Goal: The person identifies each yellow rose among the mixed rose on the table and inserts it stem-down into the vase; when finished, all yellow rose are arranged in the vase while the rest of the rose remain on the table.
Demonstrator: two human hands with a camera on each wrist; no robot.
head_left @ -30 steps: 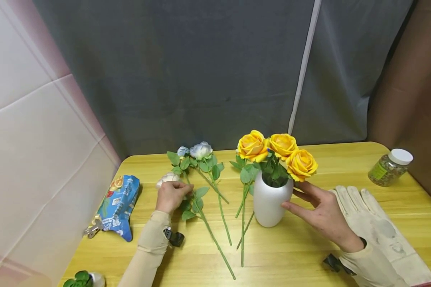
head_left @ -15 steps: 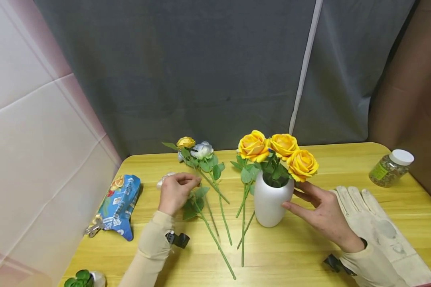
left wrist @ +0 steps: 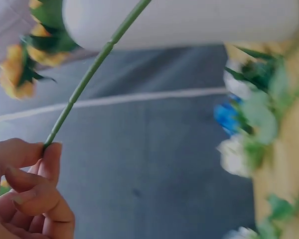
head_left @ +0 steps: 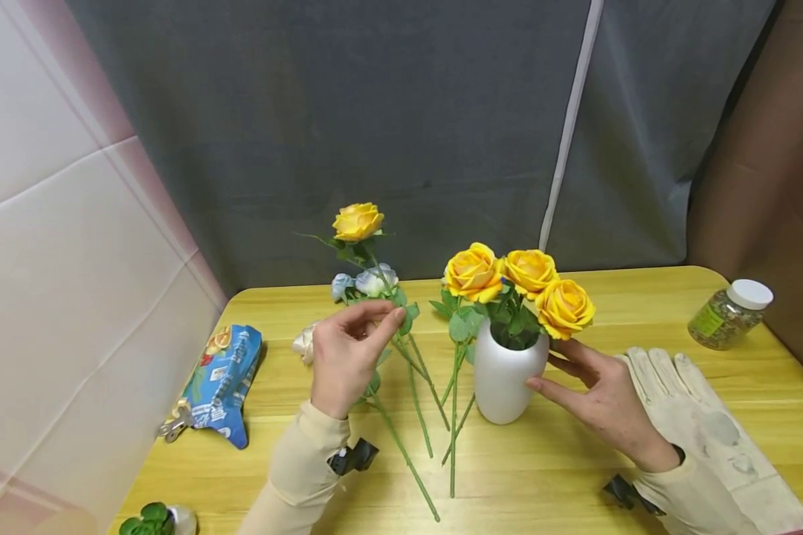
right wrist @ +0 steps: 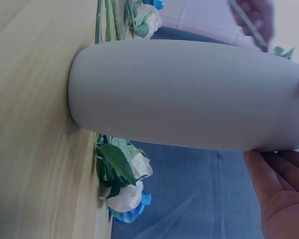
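My left hand (head_left: 351,357) pinches the green stem of a yellow rose (head_left: 358,222) between thumb and forefinger, its bloom held up above the table's back edge. The left wrist view shows the bare lower stem (left wrist: 89,74) running up past the white vase. Three yellow roses (head_left: 527,273) stand in the white vase (head_left: 507,383), which is upright on the table. At the vase's right side my right hand (head_left: 605,405) grips it near the top, thumb in front and fingers behind, partly hidden.
Pale blue and white flowers (head_left: 377,281) lie on the wooden table (head_left: 542,483) left of the vase, their stems toward me. A work glove (head_left: 699,423) and a lidded jar (head_left: 729,316) are at right. A blue snack bag (head_left: 224,386) and a small plant (head_left: 150,521) are at left.
My left hand has lifted the yellow rose off the lying flowers and moved it up and right, toward the vase. The right hand and the vase have stayed in place.
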